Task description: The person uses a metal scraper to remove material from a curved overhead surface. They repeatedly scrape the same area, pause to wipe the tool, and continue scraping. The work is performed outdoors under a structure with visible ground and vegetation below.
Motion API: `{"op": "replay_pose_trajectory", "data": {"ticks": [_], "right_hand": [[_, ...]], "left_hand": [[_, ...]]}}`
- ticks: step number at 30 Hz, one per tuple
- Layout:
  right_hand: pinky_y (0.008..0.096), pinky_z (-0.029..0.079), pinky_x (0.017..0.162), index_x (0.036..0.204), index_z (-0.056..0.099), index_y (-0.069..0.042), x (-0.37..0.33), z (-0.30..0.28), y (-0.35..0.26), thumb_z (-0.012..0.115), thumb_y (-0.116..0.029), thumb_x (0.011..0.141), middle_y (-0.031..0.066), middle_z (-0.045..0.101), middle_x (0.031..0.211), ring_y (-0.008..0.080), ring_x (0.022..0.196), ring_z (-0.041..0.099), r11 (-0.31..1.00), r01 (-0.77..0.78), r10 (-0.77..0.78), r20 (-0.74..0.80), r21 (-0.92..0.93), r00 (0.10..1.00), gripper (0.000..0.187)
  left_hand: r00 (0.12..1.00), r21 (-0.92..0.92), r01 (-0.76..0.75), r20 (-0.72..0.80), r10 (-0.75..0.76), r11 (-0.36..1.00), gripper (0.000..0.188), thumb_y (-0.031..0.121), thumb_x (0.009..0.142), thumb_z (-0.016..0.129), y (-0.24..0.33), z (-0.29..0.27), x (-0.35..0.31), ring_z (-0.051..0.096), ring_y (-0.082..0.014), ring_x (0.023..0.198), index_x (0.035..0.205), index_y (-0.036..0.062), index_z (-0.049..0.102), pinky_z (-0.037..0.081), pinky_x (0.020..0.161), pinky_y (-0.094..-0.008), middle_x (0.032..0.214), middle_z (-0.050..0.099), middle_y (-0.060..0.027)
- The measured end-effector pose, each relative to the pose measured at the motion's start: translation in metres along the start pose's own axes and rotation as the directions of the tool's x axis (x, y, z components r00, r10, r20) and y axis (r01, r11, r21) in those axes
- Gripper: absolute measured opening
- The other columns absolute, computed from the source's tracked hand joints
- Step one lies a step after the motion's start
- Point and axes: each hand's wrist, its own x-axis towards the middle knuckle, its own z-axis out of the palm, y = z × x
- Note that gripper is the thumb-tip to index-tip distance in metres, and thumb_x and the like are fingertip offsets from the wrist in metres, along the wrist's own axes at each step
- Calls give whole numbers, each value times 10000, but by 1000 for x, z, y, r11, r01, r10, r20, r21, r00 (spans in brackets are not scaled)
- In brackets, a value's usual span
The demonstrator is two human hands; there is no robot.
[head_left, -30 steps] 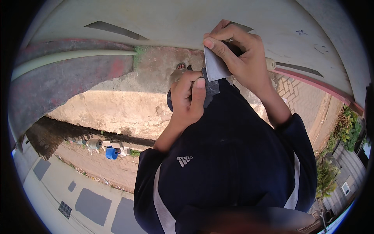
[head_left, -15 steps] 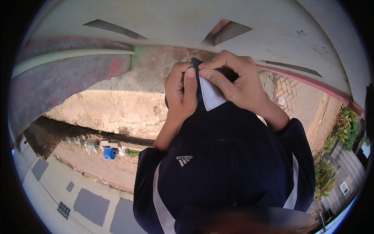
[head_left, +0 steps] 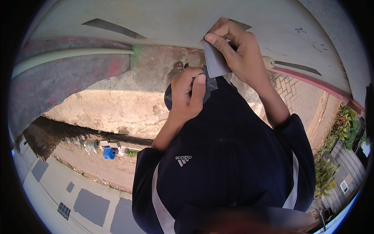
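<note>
My left hand is closed, thumb over bent fingers, on a dark grey piece of sandpaper with ragged edges. Higher up and to the right, my right hand pinches a second, smoother-looking grey sandpaper piece between thumb and fingers. Its lower corner lies close to the left piece; whether the two touch or are still joined I cannot tell. Both hands are raised in front of my dark shirt, near the pale wall.
The pale wall has dark slanted shapes in it. A cream round object shows beside my right wrist. Below are my sandalled foot and a concrete ledge. A blue container stands farther off at left, plants at right.
My hands have moved apart: the right went up with the light grey piece, the left slightly down with the dark one. Before, both pinched the folded sandpaper together.
</note>
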Motion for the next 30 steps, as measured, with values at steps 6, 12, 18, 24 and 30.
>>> {"op": "replay_pose_trajectory", "data": {"ticks": [6, 12, 18, 24, 30], "right_hand": [[231, 439, 604, 929, 625, 3, 3, 0, 2, 667, -212, 991, 18, 631, 789, 49, 708, 557, 999, -42, 42, -23, -10, 999, 227], [282, 451, 562, 915, 661, 0, -8, 2, -6, 694, -218, 960, 86, 671, 666, 109, 581, 590, 988, -79, 78, 16, 132, 997, 226], [307, 494, 588, 920, 671, -19, -20, 4, -7, 708, -200, 935, 98, 714, 756, 197, 624, 663, 1000, -6, 6, -2, -3, 1000, 186], [339, 505, 590, 890, 664, -47, -37, 18, -5, 732, -194, 900, 104, 722, 799, 268, 647, 676, 939, 252, -270, -46, -235, 962, 162], [279, 450, 520, 976, 601, -30, -45, -4, -15, 598, -230, 1019, 29, 610, 670, 135, 525, 565, 946, -26, 47, -58, 323, 997, 204]], "left_hand": [[1000, -65, 7, -11, -8, 998, 160, 135, 1020, 544, 5, 3, -2, 413, -72, 477, 943, -3, 569, 314, 483, -262, 545, 469, -6], [999, -34, -20, -32, 19, 999, 178, 162, 1027, 540, 0, 1, -3, 411, -81, 518, 958, 2, 572, 330, 515, -259, 584, 486, -18], [998, -27, 24, -55, -25, 999, 195, 176, 1036, 528, -4, 0, 2, 414, -73, 556, 972, 4, 595, 331, 526, -265, 608, 493, 0], [996, 9, 85, -19, -85, 996, 196, 179, 1045, 530, -13, -10, 28, 412, -52, 568, 998, 11, 619, 333, 523, -249, 627, 525, 7], [978, 38, 155, -146, -148, 987, 291, 274, 1083, 470, -13, -19, 45, 470, -54, 739, 1048, 16, 602, 395, 668, -226, 814, 568, 4]]}}
